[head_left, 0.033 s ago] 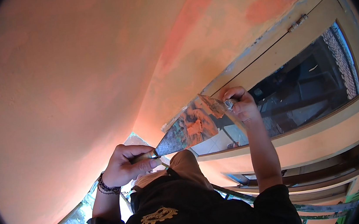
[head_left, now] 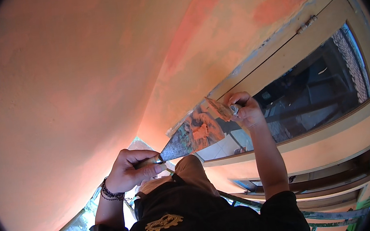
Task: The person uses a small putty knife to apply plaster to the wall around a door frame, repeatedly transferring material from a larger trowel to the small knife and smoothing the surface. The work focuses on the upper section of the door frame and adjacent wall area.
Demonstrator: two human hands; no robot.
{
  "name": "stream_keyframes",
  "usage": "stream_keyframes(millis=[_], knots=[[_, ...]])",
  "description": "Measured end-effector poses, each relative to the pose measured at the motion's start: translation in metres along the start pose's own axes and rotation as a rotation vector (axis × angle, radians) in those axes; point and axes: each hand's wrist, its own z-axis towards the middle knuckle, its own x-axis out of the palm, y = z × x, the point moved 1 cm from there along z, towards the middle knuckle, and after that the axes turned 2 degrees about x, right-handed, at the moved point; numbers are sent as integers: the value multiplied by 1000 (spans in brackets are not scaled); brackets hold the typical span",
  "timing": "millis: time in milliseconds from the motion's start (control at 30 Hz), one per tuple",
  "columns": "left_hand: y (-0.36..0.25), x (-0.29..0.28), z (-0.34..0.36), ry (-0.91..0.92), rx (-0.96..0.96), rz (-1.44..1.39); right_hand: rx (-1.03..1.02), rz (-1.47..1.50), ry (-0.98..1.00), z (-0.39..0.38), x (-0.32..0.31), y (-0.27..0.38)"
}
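Wide scraper in front of the person, roughly mid-view, handle in left hand, blade pointing right and slightly up; orange paste heaped on its far half, bare grey metal nearer the handle. Left fingers closed round that handle, thumb laid along it. Right hand has fingers wrapped on the handle of a smaller scraper, blade pointing left, smeared orange, just beside the wide blade's far end; can't really tell from this angle if the two blades touch. Dark bracelet on left wrist. Black shirt with yellow gear-shaped emblem below. Orange-peach wall fills the left, blotchy patches near the corner. Door with dark glass panel to the right, metal hinge on its upper edge
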Motion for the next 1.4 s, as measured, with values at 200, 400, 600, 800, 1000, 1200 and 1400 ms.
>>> stream_keyframes(millis=[200,400,600,800,1000,1200,1400], knots=[[1,-4,-1,-55,-38,50,-72,114,-91,-3,11,18],[39,-3,-2,-141,-200,43,-422,-333,-405,-21,24,203],[47,16,-9,-277,-246,-65,-666,-1188,-342,66,152,359],[61,14,-18,-237,-322,-60,-641,-1909,-255,149,213,395],[72,33,-28,-422,-255,-102,-442,-1746,35,214,152,400],[84,31,-25,-454,-238,-121,-409,-1770,126,217,142,393],[84,30,-21,-466,-225,-106,-408,-1784,170,226,137,383]])
